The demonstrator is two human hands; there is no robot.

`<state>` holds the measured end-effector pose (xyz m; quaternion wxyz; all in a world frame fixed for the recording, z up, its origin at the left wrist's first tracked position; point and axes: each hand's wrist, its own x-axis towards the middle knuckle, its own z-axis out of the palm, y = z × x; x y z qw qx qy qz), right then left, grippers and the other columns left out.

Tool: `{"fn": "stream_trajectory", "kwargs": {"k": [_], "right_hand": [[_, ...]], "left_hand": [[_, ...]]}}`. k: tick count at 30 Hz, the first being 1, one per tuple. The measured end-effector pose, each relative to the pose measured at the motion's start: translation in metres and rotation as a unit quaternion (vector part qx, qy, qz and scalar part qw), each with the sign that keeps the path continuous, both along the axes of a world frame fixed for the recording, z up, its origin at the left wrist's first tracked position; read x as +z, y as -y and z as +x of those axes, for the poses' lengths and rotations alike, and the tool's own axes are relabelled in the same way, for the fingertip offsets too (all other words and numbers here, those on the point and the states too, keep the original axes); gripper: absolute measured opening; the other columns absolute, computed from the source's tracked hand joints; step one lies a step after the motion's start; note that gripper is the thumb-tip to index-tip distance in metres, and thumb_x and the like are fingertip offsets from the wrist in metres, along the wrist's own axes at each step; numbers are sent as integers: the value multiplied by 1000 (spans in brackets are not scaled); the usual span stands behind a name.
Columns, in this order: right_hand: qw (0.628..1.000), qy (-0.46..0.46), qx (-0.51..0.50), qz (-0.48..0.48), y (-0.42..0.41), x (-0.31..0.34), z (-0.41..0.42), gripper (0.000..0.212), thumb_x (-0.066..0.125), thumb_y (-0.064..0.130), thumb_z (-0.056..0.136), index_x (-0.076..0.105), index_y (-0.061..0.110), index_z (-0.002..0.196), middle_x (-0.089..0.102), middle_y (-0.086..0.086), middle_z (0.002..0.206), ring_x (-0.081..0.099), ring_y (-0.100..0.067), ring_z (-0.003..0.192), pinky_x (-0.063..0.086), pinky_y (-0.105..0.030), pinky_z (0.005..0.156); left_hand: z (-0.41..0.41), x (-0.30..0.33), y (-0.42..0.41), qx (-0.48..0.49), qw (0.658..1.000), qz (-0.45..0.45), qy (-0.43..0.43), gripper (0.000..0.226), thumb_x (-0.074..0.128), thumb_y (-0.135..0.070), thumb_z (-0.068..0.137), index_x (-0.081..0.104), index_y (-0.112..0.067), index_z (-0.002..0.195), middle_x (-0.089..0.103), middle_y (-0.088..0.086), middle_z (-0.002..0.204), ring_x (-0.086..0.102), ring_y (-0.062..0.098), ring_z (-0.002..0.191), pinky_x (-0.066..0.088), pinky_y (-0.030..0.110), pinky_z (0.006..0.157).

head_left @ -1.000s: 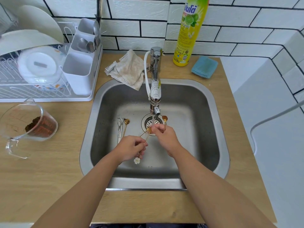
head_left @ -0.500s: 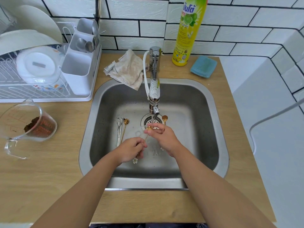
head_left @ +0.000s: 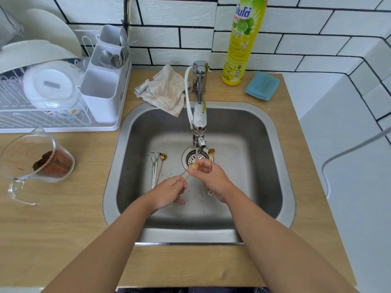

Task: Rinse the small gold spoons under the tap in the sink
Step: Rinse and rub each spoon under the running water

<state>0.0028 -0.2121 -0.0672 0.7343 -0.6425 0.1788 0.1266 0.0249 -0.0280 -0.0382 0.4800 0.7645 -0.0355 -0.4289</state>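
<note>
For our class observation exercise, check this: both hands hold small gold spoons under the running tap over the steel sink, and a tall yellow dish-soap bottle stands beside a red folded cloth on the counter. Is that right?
Not quite. The head view shows the folded cloth beside the tall yellow dish-soap bottle is blue, not red. The rest holds: left hand and right hand hold small gold spoons under the running tap over the steel sink.

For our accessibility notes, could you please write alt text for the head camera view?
Two hands rinse small gold spoons under a running tap in a steel sink: the left hand holds the handles while the right hand rubs a spoon bowl. More spoons lie on the sink floor; a dish rack and soap bottle stand behind.
</note>
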Motion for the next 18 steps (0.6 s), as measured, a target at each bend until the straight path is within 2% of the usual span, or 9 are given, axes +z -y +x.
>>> {"fn": "stream_trajectory", "kwargs": {"k": [1, 2, 4, 6, 8, 10, 12, 15, 18], "right_hand": [[1000, 2, -3, 12, -1, 0, 1, 19, 78, 13, 92, 73, 13, 111, 78, 0, 103, 70, 1, 85, 47, -6, 60], [1000, 1, -3, 29, -2, 2, 2, 26, 75, 10, 94, 71, 12, 119, 79, -1, 109, 71, 1, 88, 47, -7, 59], [998, -10, 14, 57, -3, 6, 3, 35, 69, 6, 97, 66, 13, 132, 78, -2, 118, 67, 4, 76, 42, -10, 51], [997, -12, 41, 66, 1, 5, 3, 36, 64, 4, 100, 65, 12, 135, 76, -4, 125, 55, 3, 57, 33, -15, 46], [995, -10, 52, 83, 4, 5, 2, 37, 62, 2, 101, 63, 10, 137, 75, -1, 126, 46, 2, 49, 29, -16, 44], [995, -7, 46, 83, 5, 5, 2, 33, 61, 4, 102, 65, 11, 134, 77, 2, 122, 45, 2, 47, 29, -16, 44], [999, 7, 21, 47, 5, 5, 3, 19, 62, 9, 102, 75, 13, 117, 80, 1, 110, 48, 2, 45, 33, -12, 44], [999, 22, -16, -16, 1, 6, 2, 16, 67, 20, 101, 80, 21, 90, 81, 5, 87, 65, 7, 60, 46, -5, 56], [997, 4, 4, -79, -5, 3, 2, 22, 64, 28, 102, 80, 24, 88, 81, 9, 91, 71, 4, 96, 46, -10, 79]], "left_hand": [[0, 2, 1, 10, 1000, -1, -13, 26, 35, -18, 103, 55, -14, 87, 41, 0, 73, 52, 15, 66, 60, 27, 65], [1, 4, 1, 18, 999, 5, -28, 26, 35, -21, 103, 55, -15, 87, 41, -2, 69, 59, 18, 70, 50, 21, 49], [2, 5, 0, 26, 998, 17, -47, 26, 37, -26, 101, 56, -17, 87, 41, -7, 62, 64, 19, 67, 34, 18, 40], [3, 5, -1, 33, 998, -1, -46, 23, 39, -26, 99, 56, -16, 88, 39, -8, 58, 49, 13, 52, 42, 19, 44], [4, 5, -2, 46, 997, -33, -49, 19, 39, -23, 100, 55, -17, 90, 36, -9, 55, 32, 9, 46, 50, 25, 55], [5, 6, -2, 67, 994, -62, -64, 18, 39, -21, 102, 53, -19, 91, 33, -8, 56, 26, 10, 46, 52, 30, 62], [4, 8, -4, 68, 993, -81, -58, 18, 41, -23, 105, 53, -18, 93, 36, -5, 59, 30, 11, 48, 55, 33, 69], [2, 10, -5, 27, 997, -72, -6, 19, 44, -25, 106, 54, -12, 97, 53, 0, 64, 44, 12, 48, 57, 36, 73], [5, 9, -7, 4, 999, -18, 47, 16, 49, -23, 105, 58, -11, 99, 67, 4, 74, 65, 22, 55, 56, 32, 54]]}}
